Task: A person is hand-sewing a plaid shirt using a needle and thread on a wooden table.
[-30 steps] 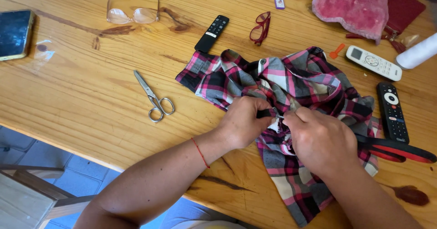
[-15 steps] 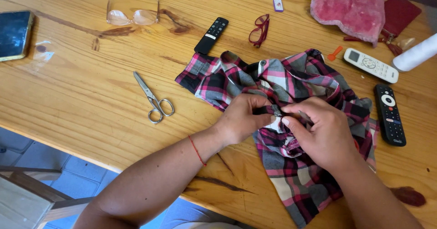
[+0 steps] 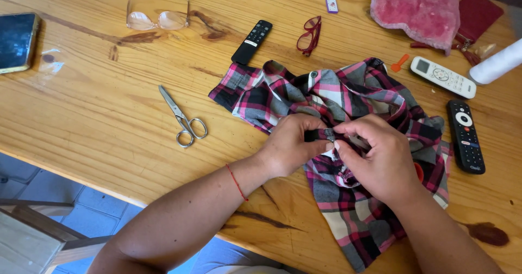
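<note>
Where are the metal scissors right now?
In the head view the metal scissors lie flat on the wooden table, off to the left of the plaid shirt and the left hand, untouched by either.

Left hand [image 3: 291, 146] and right hand [image 3: 378, 157] pinching plaid shirt [image 3: 348, 97], perhaps a button, scissors [image 3: 182, 116] nearby

Both hands [image 3: 331, 146] cover the pinched spot – pink cloth [image 3: 416, 7] cut off above
</note>
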